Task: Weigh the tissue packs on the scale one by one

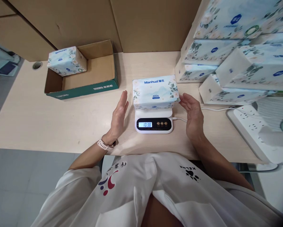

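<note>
A pack of tissues (155, 92), pale blue with floral print, rests on a white digital kitchen scale (153, 126) whose lit display reads about 103.8. To the left of the pack is my left hand (118, 118), its fingers stretched out and a gap between palm and pack. My right hand (192, 115) is at the pack's right side, fingers loosely extended, the fingertips close to its lower right corner; whether they touch it I cannot tell. Neither hand grips anything.
At the left stands an open green cardboard box (84, 90) with one tissue pack (67, 61) inside. Stacked tissue packs (200, 52) rise at the right. A white power strip (255, 129) and a cable (217, 109) lie near the right edge. Cardboard panels (153, 25) back the table.
</note>
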Available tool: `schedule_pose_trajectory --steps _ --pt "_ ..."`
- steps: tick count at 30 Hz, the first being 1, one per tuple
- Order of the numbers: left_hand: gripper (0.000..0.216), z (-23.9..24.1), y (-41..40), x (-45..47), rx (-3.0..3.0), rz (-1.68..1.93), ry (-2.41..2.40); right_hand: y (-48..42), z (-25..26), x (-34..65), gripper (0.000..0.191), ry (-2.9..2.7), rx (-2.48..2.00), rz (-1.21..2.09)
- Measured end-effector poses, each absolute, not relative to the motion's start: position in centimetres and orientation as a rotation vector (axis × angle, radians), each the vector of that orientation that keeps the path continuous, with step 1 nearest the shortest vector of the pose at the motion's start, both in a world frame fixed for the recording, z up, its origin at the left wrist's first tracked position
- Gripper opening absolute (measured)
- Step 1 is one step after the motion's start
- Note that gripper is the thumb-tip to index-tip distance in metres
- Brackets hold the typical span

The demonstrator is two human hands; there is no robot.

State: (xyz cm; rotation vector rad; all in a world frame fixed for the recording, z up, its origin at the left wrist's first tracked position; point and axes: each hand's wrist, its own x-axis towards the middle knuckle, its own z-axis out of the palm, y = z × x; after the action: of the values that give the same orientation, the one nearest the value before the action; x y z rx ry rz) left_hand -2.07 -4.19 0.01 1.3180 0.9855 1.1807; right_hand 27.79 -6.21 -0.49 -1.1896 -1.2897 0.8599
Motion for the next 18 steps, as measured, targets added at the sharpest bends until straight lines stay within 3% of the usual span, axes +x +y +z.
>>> schedule_pose_trajectory --steps 18 --pt "0.068 0.03 -4.39 -2.18 1.303 1.184 0.946 -6.28 -0.43 27.93 0.057 -1.311 -1.157 0.856"
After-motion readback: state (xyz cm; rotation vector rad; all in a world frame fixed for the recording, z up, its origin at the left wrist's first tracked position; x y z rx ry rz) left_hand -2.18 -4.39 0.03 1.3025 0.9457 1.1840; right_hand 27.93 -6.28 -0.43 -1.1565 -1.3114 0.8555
